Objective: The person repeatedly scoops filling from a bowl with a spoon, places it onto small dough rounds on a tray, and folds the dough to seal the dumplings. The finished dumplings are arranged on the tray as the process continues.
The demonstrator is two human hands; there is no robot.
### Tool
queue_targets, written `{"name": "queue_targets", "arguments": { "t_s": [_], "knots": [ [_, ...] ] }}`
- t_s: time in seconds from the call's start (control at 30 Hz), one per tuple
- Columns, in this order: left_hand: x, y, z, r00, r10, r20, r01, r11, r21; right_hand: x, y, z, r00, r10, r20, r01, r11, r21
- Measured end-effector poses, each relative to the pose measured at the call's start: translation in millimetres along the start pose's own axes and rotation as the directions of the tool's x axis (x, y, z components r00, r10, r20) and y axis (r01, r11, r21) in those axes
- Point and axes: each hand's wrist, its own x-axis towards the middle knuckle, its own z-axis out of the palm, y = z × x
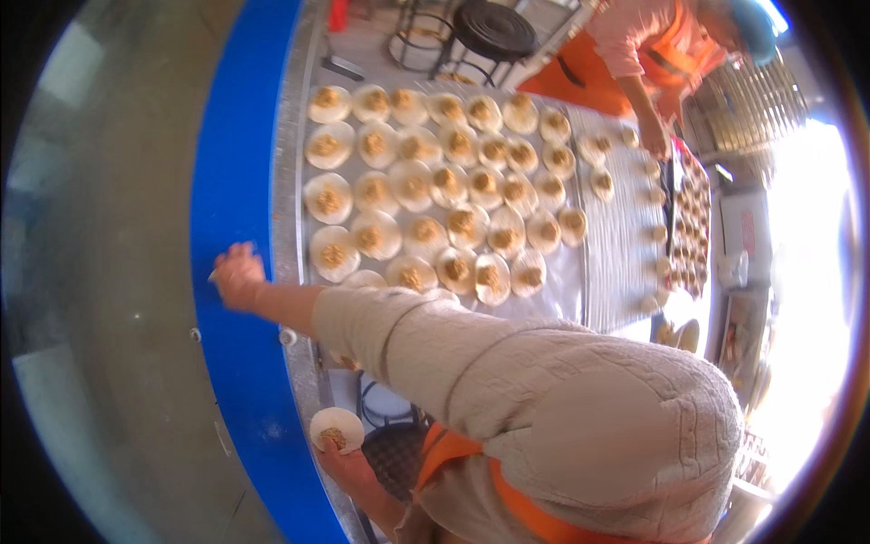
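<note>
My left hand (350, 469) holds a round dough wrapper (343, 423) at the near side of the blue belt. A small heap of crumbly brown filling (333, 438) lies on that wrapper, by my thumb. My right arm stretches across the metal table edge, and my right hand (240, 277) is over the blue belt (238, 170). Its fingers are bent and blurred by motion; whether something pale is pinched at the fingertips is unclear. Beyond my right sleeve lie rows of dough wrappers (329, 198), each topped with filling. My sleeve covers part of the nearest row.
A co-worker's hand (656, 139) reaches to a tray (690, 217) of several small brown-topped pieces. Small dough pieces (658, 234) line the ridged section (618, 238) of the table. Round stools (495, 30) stand behind, and another stool (394, 455) is beside my left hand.
</note>
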Motion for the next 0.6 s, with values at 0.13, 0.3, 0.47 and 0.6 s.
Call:
{"name": "queue_targets", "arguments": {
  "t_s": [0.13, 0.3, 0.47, 0.6],
  "knots": [
    [-5, 26, 12, 0.978, -0.205, 0.033, 0.197, 0.863, -0.466, -46, 0, 23, 0.974, -0.216, 0.068, 0.166, 0.885, 0.435],
    [0, 48, 38, 0.980, -0.035, 0.198, 0.056, 0.993, -0.101, -139, 95, -34, 0.963, -0.247, 0.110, 0.115, 0.742, 0.661],
    [26, 52, 117, 0.769, 0.345, 0.538, -0.576, 0.739, 0.349, -294, 285, -146, 0.991, -0.018, 0.131, -0.088, 0.650, 0.755],
    [1, 73, 227, 0.723, -0.071, 0.687, 0.298, 0.930, -0.217, -403, 378, -199, 0.935, 0.329, 0.131, -0.274, 0.439, 0.856]
  ]
}}
